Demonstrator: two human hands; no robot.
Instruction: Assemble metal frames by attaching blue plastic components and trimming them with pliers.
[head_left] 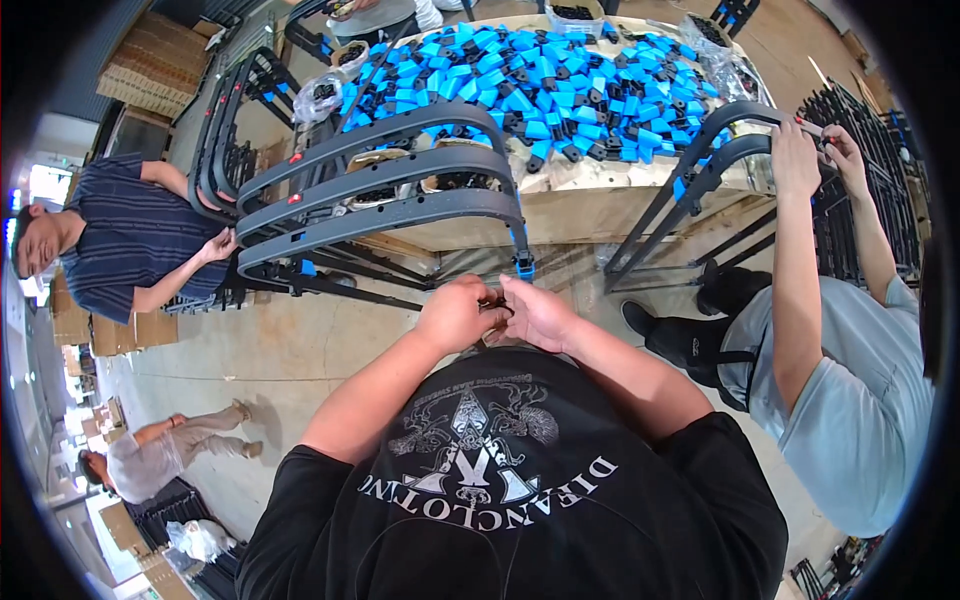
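Observation:
My left hand (458, 314) and my right hand (538, 316) meet in front of my chest, fingers closed in a pinch. Something small and dark shows between the fingertips, too hidden to name. Just beyond them stand black curved tube frames (390, 215), side by side, with small holes and red bits along the bars. A blue clip (524, 266) sits on the near leg, right past my fingertips; neither hand appears to touch the frames.
Behind the frames, a wooden-sided table (440, 232) carries a heap of blue-and-black plastic parts (560, 95) and tubs of small black pieces (575, 14). At right, a co-worker's hands (797, 160) work on another black frame (700, 150). A person (140, 235) stands at left; another (165, 455) is farther off.

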